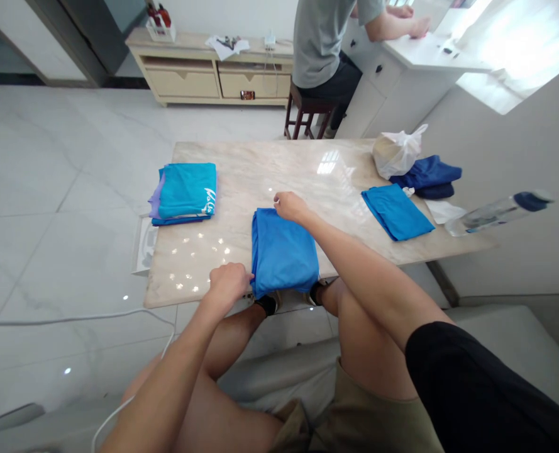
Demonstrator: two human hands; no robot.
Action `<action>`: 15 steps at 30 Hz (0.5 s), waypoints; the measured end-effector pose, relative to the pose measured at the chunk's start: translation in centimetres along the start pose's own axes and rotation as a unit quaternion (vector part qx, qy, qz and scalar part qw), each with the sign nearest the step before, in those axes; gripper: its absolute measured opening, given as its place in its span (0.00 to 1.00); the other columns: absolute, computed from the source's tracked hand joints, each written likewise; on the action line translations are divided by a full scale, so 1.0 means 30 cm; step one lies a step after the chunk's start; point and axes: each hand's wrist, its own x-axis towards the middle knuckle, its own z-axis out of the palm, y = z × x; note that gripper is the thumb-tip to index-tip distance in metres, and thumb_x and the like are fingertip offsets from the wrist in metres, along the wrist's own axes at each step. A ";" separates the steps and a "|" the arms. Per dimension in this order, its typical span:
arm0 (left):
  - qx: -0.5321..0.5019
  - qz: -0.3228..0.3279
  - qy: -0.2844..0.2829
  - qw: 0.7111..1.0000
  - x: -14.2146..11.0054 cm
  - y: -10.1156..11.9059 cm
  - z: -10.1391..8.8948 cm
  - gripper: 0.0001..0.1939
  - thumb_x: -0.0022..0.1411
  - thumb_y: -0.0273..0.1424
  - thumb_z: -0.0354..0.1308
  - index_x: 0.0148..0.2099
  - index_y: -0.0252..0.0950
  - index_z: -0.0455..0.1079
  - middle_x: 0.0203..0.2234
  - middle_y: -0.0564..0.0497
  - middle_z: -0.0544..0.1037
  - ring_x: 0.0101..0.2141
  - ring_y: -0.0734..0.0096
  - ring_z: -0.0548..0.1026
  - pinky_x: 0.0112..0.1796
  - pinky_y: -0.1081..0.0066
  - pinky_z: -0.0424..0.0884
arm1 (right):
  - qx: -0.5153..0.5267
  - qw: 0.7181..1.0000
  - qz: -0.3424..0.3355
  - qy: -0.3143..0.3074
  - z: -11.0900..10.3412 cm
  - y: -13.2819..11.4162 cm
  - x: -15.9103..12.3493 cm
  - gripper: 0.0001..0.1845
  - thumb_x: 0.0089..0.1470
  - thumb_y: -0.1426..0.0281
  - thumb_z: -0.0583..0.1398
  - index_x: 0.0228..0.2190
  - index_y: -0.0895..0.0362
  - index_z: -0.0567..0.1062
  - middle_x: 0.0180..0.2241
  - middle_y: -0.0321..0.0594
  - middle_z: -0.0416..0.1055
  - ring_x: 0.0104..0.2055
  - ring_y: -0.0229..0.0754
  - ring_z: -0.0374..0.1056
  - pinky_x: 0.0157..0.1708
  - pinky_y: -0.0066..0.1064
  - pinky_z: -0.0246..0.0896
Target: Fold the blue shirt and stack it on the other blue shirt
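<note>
A folded blue garment (286,251) lies in front of me at the near edge of the marble table, its near side reaching slightly past that edge. My left hand (231,281) is closed at its near left corner, with the fingertips on the fabric. Over its far edge is my right hand (291,206), fingers curled together; what they pinch, if anything, is too small to make out. To the left sits a stack of folded clothes (187,189), teal on top with white lettering, purple and blue showing below. Another folded blue garment (397,211) rests on the right.
A white plastic bag (398,151), dark blue cloth (432,175), a white tissue (445,211) and a clear bottle (496,212) with a blue cap crowd the table's right end. Beyond the table, a person (324,44) sits on a stool (310,110). A white cable (81,319) runs past my left arm.
</note>
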 end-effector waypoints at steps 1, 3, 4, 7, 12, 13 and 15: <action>0.019 -0.008 -0.001 1.000 0.009 -0.009 0.000 0.24 0.76 0.48 0.57 0.52 0.33 0.84 0.51 0.29 0.85 0.56 0.37 0.83 0.53 0.55 0.77 | -0.007 1.000 0.014 -0.001 -0.016 0.028 -0.003 0.23 0.72 0.70 0.57 0.63 0.59 0.80 0.63 0.55 0.79 0.65 0.55 0.75 0.64 0.40 0.70; 0.044 -0.011 0.014 0.999 0.029 -0.008 0.002 0.29 0.78 0.51 0.52 0.55 0.32 0.82 0.52 0.29 0.85 0.56 0.36 0.83 0.53 0.55 0.78 | -0.010 0.999 0.050 0.010 -0.049 0.094 -0.016 0.22 0.71 0.72 0.58 0.60 0.60 0.83 0.62 0.58 0.80 0.64 0.57 0.77 0.63 0.41 0.72; 0.043 -0.007 0.031 0.999 0.042 0.000 0.004 0.29 0.79 0.51 0.51 0.57 0.31 0.81 0.52 0.29 0.85 0.56 0.37 0.83 0.52 0.55 0.78 | -0.004 0.997 0.070 0.021 -0.062 0.130 -0.028 0.21 0.70 0.73 0.59 0.58 0.61 0.84 0.61 0.59 0.80 0.63 0.58 0.78 0.63 0.41 0.72; -0.002 0.017 0.103 0.995 0.099 0.033 0.019 0.25 0.79 0.46 0.53 0.61 0.31 0.77 0.55 0.30 0.84 0.56 0.40 0.83 0.53 0.56 0.78 | 0.074 0.989 0.124 0.033 -0.075 0.226 -0.089 0.17 0.67 0.76 0.61 0.51 0.64 0.86 0.53 0.59 0.84 0.58 0.56 0.81 0.59 0.38 0.74; -0.200 -0.006 0.155 0.967 0.233 0.046 0.044 0.21 0.76 0.39 0.59 0.63 0.32 0.75 0.54 0.36 0.86 0.59 0.49 0.82 0.57 0.62 0.74 | 0.245 0.949 0.188 -0.057 -0.022 0.302 -0.227 0.08 0.65 0.75 0.65 0.41 0.65 0.85 0.39 0.52 0.86 0.38 0.45 0.83 0.37 0.28 0.78; -0.249 -0.024 0.149 0.957 0.254 0.042 0.046 0.21 0.75 0.38 0.60 0.64 0.32 0.75 0.53 0.37 0.86 0.58 0.50 0.82 0.56 0.63 0.75 | 0.250 0.948 0.183 -0.070 -0.011 0.305 -0.250 0.07 0.65 0.74 0.66 0.42 0.65 0.84 0.39 0.51 0.86 0.36 0.44 0.82 0.33 0.27 0.76; -0.326 -0.053 0.135 0.934 0.284 0.037 0.049 0.21 0.73 0.37 0.62 0.62 0.33 0.75 0.52 0.39 0.87 0.54 0.55 0.84 0.51 0.67 0.76 | 0.249 0.949 0.170 -0.092 0.004 0.302 -0.289 0.08 0.66 0.72 0.68 0.44 0.64 0.83 0.37 0.48 0.85 0.33 0.41 0.80 0.30 0.25 0.74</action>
